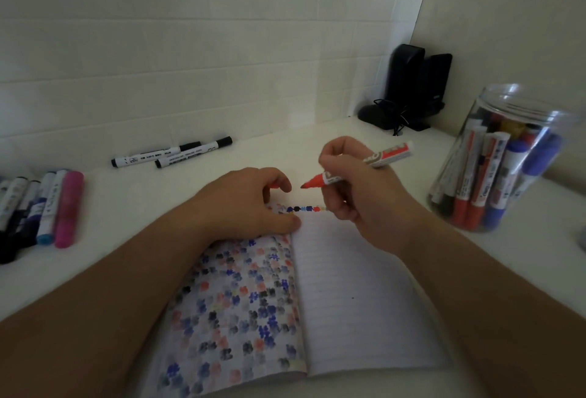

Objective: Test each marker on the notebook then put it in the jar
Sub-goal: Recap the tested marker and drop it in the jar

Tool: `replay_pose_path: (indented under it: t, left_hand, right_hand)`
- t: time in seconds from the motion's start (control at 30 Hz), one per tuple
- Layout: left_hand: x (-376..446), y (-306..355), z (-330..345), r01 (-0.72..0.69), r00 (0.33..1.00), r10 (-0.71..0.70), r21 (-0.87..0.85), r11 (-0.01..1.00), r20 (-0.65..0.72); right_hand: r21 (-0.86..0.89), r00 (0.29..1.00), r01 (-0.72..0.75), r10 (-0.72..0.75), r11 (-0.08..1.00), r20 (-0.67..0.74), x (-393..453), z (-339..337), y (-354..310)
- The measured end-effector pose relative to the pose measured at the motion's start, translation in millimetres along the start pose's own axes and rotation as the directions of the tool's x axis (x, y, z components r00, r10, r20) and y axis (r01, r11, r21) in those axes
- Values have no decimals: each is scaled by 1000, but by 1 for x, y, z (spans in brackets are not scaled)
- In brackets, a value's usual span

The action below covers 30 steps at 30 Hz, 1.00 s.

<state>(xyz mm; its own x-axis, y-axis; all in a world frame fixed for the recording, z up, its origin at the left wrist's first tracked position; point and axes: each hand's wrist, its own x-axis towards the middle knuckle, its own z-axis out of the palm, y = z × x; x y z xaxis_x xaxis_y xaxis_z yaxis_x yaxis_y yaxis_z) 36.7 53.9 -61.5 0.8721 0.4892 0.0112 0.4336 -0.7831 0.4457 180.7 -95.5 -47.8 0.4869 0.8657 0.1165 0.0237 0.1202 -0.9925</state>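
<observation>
Red uncapped marker [358, 166] sits pinched in the right hand [355, 194], tip just above one open lined notebook [348, 296]. Left hand [244, 204], fingers curled, presses the page. Two black-capped white markers [171, 153] lie beyond it; one clear plastic jar [494, 156] stands right of the right hand.

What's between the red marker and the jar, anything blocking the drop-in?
Nothing visible. The right hand holds the uncapped red marker above the notebook; the jar stands to its right, mouth open with no lid, bare table between. Markers already inside crowd it, but the mouth looks free.
</observation>
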Motion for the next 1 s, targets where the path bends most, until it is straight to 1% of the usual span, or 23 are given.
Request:
replay_pose_path:
  t: [0.07,0.13,0.27,0.37,0.57,0.63,0.73,1.0]
  left_hand:
    - [2,0,2,12,1000,-12,8,1000,-5]
    - [3,0,4,20,1000,-20,9,1000,-2]
    - [4,-2,1,32,999,-32,4,999,34]
    - [3,-4,-2,46,997,-45,-13,999,66]
    - [5,2,2,96,994,-95,-9,995,60]
    - [6,4,3,110,992,-111,19,994,55]
    - [6,3,3,110,992,-111,9,994,59]
    - [6,2,3,107,992,-107,5,994,63]
  right_hand:
    - [-134,1000,-22,21,991,-9,1,6,2]
    - [-254,999,-14,2,967,-49,3,9,6]
    - [-383,991,-48,-5,923,-136,5,7,17]
    - [-378,984,-79,12,923,-177,5,3,22]
    - [-435,957,-58,-74,899,-279,1,3,28]
    - [-465,961,-35,-98,884,-259,0,3,29]
    - [-500,968,-15,-113,866,-225,-1,4,29]
    - [-485,968,-51,-75,873,-238,3,3,31]
